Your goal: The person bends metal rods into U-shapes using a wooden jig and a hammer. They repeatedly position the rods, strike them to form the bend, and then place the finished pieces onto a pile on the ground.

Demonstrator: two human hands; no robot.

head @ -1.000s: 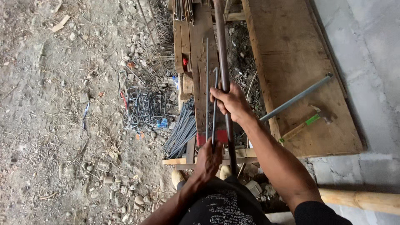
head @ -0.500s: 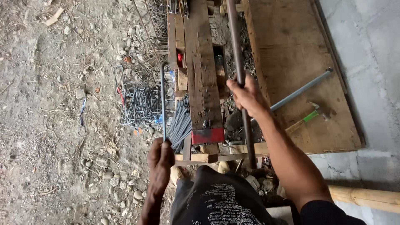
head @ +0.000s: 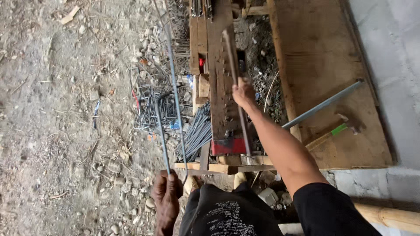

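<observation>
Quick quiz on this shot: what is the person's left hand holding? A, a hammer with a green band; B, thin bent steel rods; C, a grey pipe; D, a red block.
B: the left hand is closed around thin bent steel rods held out over the gravel, while the hammer and grey pipe lie untouched on the wooden board.

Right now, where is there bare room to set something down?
The plywood board is bare above the grey pipe and hammer. The dirt ground at far left is open. It is crowded around the rod pile and bench.
</observation>
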